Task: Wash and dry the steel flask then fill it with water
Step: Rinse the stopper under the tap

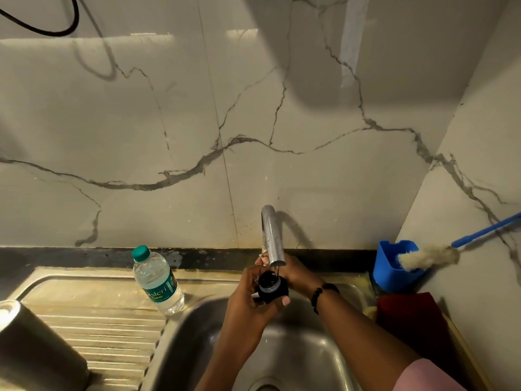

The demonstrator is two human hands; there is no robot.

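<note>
- Far left on the draining board (pixel 93 328), the steel flask (pixel 33 348) lies tilted with its open mouth towards you, well apart from your hands. Nobody is touching it.
- Next along, a plastic water bottle (pixel 158 279) with a green cap stands upright at the edge of the board, just beside the sink (pixel 191 342).
- Now your left hand (pixel 248 303): its fingers and thumb curl round a small black piece, which I take to be the flask's cap (pixel 271 287), held over the basin with its hollow side facing up.
- Straight above it, the tap (pixel 272 238) spout ends right over the cap. A thin stream seems to run into it, though it is too faint to be sure.
- Your right hand (pixel 293 273) sits behind the cap at the base of the tap. Its fingers are mostly hidden, so I cannot tell whether it grips the cap, works the tap or rests spread.
- At the far right, a bottle brush (pixel 428 256) with a blue handle leans on the wall, its head resting in a blue holder (pixel 394 266); a dark red cloth (pixel 414 320) lies below.
- My reading: you are in the washing step, rinsing the cap, with the flask body perhaps not washed yet.
- Next move, I judge: set the cap down, reach left for the flask, and bring its mouth under the spout, with the brush handy for the inside.
</note>
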